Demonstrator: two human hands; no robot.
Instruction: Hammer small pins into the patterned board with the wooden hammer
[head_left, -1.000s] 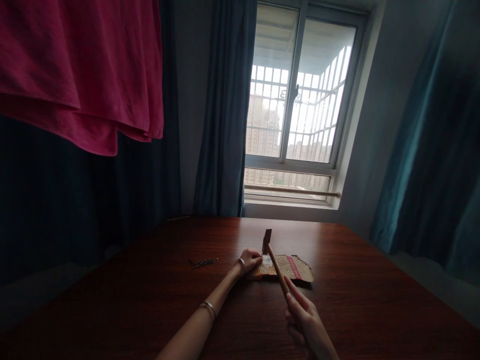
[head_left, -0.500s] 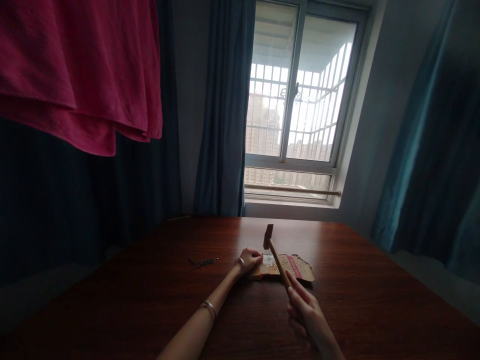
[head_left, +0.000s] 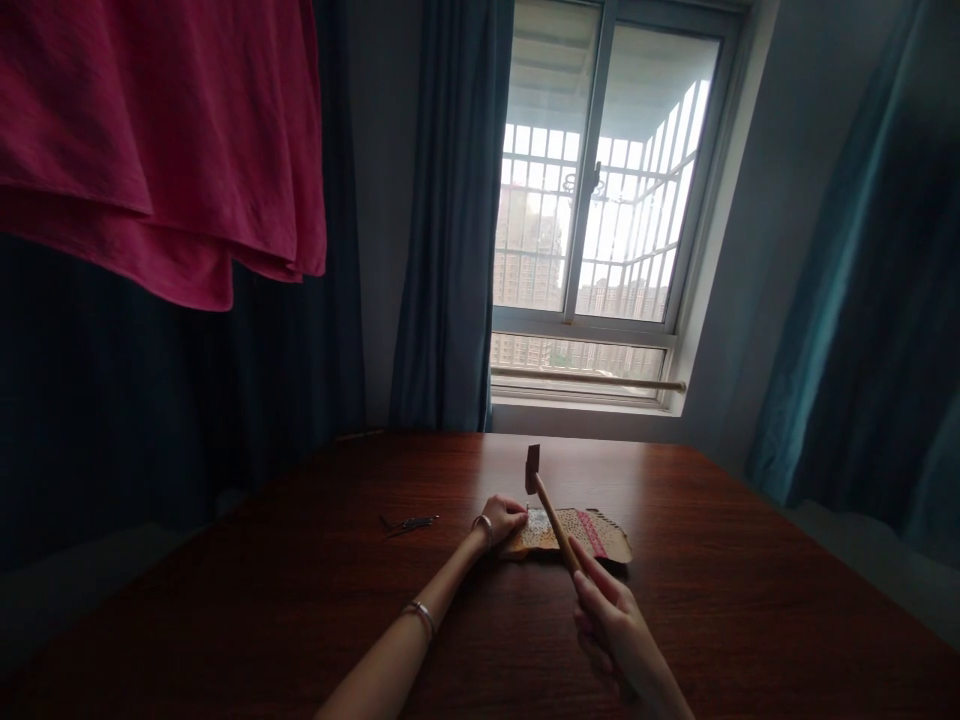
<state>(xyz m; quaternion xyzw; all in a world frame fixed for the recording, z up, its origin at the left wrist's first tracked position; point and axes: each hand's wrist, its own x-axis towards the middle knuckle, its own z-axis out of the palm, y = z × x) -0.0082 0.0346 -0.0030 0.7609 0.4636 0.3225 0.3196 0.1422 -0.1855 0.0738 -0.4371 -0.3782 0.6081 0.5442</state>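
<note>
A small hammer (head_left: pixel 541 490) with a wooden handle and dark head is gripped at the handle's end by my right hand (head_left: pixel 611 620), its head raised above a flat tan piece (head_left: pixel 585 535) with dotted patterns and a pink stripe. That piece lies on the dark wooden table (head_left: pixel 300 600). My left hand (head_left: pixel 502 520) rests at the piece's left end, fingers pinched together on something small that I cannot make out. Bracelets circle my left wrist and forearm.
A few thin metal tools (head_left: pixel 409 523) lie on the table to the left of my left hand. A barred window (head_left: pixel 592 200) with blue curtains stands beyond the table's far edge. Red cloth (head_left: pixel 150 140) hangs at the upper left.
The hammer head has risen from just above the tan piece to higher over it. My left hand has stayed in place.
</note>
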